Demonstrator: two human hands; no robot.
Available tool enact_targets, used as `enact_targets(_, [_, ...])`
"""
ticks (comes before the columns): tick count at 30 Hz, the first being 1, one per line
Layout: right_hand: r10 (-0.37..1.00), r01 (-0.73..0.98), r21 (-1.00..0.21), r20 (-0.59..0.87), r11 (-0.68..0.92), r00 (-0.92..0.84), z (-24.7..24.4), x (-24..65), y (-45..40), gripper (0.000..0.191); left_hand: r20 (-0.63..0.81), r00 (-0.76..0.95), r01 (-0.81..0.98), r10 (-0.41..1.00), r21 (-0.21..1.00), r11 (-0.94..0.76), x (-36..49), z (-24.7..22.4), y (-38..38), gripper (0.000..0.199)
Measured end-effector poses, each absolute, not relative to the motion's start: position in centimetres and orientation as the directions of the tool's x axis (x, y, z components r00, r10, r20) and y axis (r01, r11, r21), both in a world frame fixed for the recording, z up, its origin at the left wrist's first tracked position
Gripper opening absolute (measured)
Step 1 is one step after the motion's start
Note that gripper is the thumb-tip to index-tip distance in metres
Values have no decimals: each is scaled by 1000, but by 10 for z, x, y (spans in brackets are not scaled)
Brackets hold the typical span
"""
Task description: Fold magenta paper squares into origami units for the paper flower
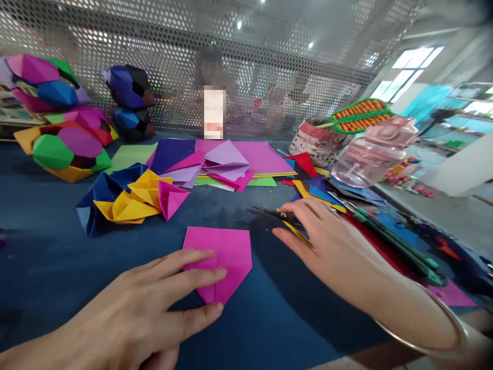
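My left hand [154, 293] lies over the left side of a folded magenta paper [234, 257], its fingers stretched out and apart. The paper rests on the dark blue table, with a straight far edge, slanting near edges and visible crease lines. To the right, my right hand [323, 241] has thumb and index finger on either side of a pair of scissors [283, 215] with dark blades and yellow handles. The blades point left, just beyond the magenta paper. The palm and other fingers hide part of the handles.
Folded blue, yellow and magenta paper pieces [134, 200] lie at left. Behind them are a stack of coloured sheets [265, 156] and several paper balls [69, 149]. A water bottle [365, 159], a basket [314, 144], paper scraps and a green-handled tool [400, 241] occupy the right.
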State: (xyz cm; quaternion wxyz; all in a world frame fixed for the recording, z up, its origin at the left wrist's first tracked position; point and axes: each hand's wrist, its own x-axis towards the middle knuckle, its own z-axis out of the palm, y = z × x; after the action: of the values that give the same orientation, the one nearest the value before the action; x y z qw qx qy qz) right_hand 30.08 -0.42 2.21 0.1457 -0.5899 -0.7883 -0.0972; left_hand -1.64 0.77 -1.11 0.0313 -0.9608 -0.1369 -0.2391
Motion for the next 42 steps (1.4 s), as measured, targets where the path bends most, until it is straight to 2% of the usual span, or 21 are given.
enact_targets(2, [932, 979, 84, 300, 187, -204, 17, 318, -5, 49, 491, 794, 353, 357, 104, -930, -17, -16, 2, 66])
enact_targets(4, [945, 979, 114, 262, 170, -195, 13, 329, -4, 55, 482, 751, 409, 452, 198, -891, -17, -22, -4, 61])
enact_targets(7, [948, 979, 96, 250, 180, -198, 12, 336, 1, 50, 425, 743, 441, 517, 272, -856, -16, -22, -9, 56])
enact_targets(10, [949, 973, 73, 216, 220, -230, 13, 336, 5, 39, 350, 810, 387, 471, 283, -877, -16, -10, -7, 60])
enact_targets(14, [946, 972, 51, 221, 231, -236, 18, 330, 5, 34, 400, 821, 311, 407, 285, -907, -15, 4, -3, 50])
enact_targets(16, [945, 973, -63, 259, 224, -201, 27, 320, 0, 30, 418, 828, 283, 373, 262, -923, -15, 5, -2, 45])
enact_targets(19, [952, 870, -431, 279, 239, -123, 46, 297, -10, 17, 410, 846, 260, 339, 238, -936, -17, 2, -2, 51])
enact_targets(21, [978, 634, -745, 161, 206, -130, 55, 276, -18, 21, 426, 846, 256, 320, 202, -945, -18, 5, -2, 54])
enact_targets(23, [973, 381, -909, 91, 168, -211, 58, 256, -23, 21, 453, 835, 264, 313, 170, -949, -17, 11, -3, 51])
enact_targets(26, [951, 242, -965, 20, 99, -308, 52, 234, -25, 18, 470, 824, 257, 315, 185, -949, -14, 22, -3, 44])
enact_targets(35, [945, 308, -943, 21, 127, -327, 41, 222, -19, 23, 475, 807, 240, 351, 279, -930, -14, 22, -1, 35])
enact_targets(39, [960, 225, -973, -12, 53, -279, 35, 219, -23, 23, 445, 807, 259, 388, 323, -910, -16, 18, 0, 36])
enact_targets(42, [965, 251, -968, -35, 32, -259, 33, 219, -24, 24, 441, 801, 270, 405, 337, -902, -17, 14, 0, 38])
